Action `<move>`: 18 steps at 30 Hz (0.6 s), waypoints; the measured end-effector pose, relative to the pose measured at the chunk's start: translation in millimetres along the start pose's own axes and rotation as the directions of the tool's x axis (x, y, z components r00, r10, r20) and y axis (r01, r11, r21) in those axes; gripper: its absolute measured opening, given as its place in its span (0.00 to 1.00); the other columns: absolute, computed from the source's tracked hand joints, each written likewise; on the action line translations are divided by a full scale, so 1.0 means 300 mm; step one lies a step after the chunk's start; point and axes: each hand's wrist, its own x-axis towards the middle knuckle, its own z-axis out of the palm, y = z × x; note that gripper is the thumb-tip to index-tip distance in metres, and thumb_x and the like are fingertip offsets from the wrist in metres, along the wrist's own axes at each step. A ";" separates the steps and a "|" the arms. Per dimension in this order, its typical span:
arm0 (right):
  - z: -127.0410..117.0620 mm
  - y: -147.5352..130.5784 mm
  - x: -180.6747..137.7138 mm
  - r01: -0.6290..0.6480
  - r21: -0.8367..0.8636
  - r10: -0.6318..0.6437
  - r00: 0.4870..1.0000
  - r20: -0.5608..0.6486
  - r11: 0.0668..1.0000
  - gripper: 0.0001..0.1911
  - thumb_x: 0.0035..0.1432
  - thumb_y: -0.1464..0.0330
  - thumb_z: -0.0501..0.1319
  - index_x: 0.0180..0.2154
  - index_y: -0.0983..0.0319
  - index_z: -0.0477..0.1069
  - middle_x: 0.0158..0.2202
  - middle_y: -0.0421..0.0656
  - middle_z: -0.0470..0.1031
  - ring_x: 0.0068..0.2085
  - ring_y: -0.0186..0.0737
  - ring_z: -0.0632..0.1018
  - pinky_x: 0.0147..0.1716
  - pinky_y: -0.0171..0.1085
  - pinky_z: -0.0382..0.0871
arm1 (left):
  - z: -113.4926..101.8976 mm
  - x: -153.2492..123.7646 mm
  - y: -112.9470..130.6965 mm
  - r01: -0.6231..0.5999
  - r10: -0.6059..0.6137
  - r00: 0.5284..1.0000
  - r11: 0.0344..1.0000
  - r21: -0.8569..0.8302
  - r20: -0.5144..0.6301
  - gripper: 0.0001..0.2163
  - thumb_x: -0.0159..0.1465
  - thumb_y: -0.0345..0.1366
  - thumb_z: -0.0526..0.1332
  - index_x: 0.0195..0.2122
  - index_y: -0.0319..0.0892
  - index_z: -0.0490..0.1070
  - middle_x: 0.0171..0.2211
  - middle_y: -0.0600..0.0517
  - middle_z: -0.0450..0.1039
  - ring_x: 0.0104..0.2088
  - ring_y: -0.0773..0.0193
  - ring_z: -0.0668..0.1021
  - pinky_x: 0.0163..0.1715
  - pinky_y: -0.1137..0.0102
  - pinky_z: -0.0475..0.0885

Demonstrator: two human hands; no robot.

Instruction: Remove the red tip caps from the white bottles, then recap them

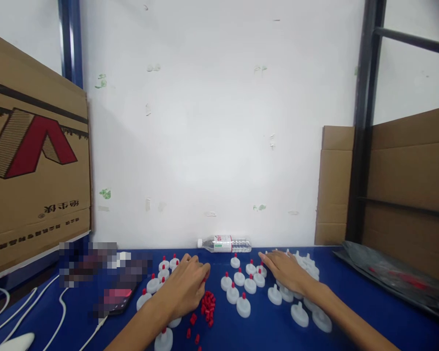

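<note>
My left hand point(190, 282) is closed, its fingers curled beside a pile of small red caps point(208, 306). A bit of red shows at its fingertips, seemingly one such cap. Under and behind that hand stand several white round lids with spouts and red tips point(153, 283). My right hand point(284, 269) reaches over white spouted lids without red tips point(299, 314), fingers stretched out and palm down; its fingertips are near a red-tipped lid point(262, 269), and I cannot tell whether they touch it. Between my hands stand more red-tipped lids point(243, 306).
A clear plastic bottle point(225, 243) lies against the white wall at the back of the blue table point(258, 336). At left are a large cardboard box point(36, 146), a phone point(126, 287) and white cables point(63, 312). Grey plastic bags point(391, 278) lie at right.
</note>
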 end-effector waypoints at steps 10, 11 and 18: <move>-0.092 -0.114 -0.022 0.192 0.072 -0.173 0.961 -0.215 0.979 0.14 0.72 0.59 0.52 0.48 0.57 0.71 0.49 0.46 0.76 0.45 0.45 0.79 0.47 0.42 0.71 | -0.007 0.002 0.021 -0.001 -0.005 0.993 0.999 -0.049 -0.120 0.08 0.66 0.26 0.51 0.38 0.43 0.68 0.34 0.49 0.72 0.36 0.55 0.72 0.40 0.61 0.65; -0.098 -0.135 -0.030 0.246 0.091 -0.224 0.952 -0.207 0.965 0.12 0.71 0.60 0.53 0.47 0.57 0.71 0.48 0.45 0.76 0.42 0.43 0.79 0.43 0.40 0.72 | -0.005 0.004 0.023 0.001 -0.011 0.989 0.998 -0.070 -0.145 0.08 0.67 0.27 0.51 0.38 0.43 0.68 0.34 0.50 0.72 0.36 0.55 0.72 0.40 0.61 0.65; -0.086 -0.258 -0.090 0.496 0.158 -0.478 0.867 -0.142 0.854 0.14 0.69 0.68 0.57 0.55 0.55 0.65 0.52 0.45 0.74 0.51 0.44 0.77 0.49 0.41 0.72 | 0.018 0.010 0.041 -0.005 -0.091 0.959 0.942 -0.336 -0.269 0.10 0.71 0.31 0.52 0.47 0.47 0.71 0.41 0.51 0.75 0.42 0.56 0.73 0.46 0.60 0.67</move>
